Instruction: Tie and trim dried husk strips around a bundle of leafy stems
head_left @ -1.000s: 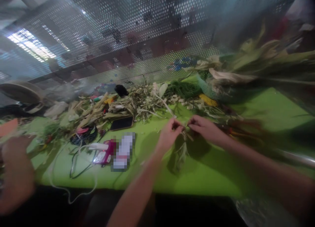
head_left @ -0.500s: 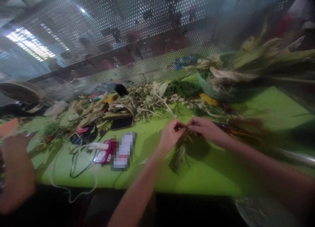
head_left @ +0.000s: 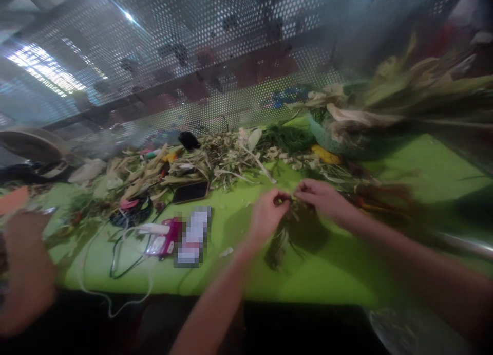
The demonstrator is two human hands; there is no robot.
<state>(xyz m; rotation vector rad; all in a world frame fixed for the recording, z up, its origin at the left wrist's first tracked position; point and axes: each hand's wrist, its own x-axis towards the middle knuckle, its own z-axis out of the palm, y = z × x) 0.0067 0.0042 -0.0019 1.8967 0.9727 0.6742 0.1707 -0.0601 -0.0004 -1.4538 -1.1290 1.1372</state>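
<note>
Both my hands meet over the middle of a bright green table (head_left: 331, 273). My left hand (head_left: 267, 213) pinches the top of a small bundle of leafy stems (head_left: 283, 237), fingers closed. My right hand (head_left: 321, 198) grips the same bundle from the right, fingers curled shut. The bundle's leaves hang down toward me onto the table. The picture is blurred, so finer detail of the stems is lost.
A heap of cut stems and dry leaves (head_left: 208, 162) runs along the back. A dark phone (head_left: 190, 192), cables (head_left: 123, 242) and a pink-and-white device (head_left: 164, 239) lie left. A basket of long leaves (head_left: 370, 118) stands back right. Another person's arm (head_left: 23, 273) is at far left.
My hands have stayed together on the bundle, shifting slightly down and right. The person's arm at far left has barely moved.
</note>
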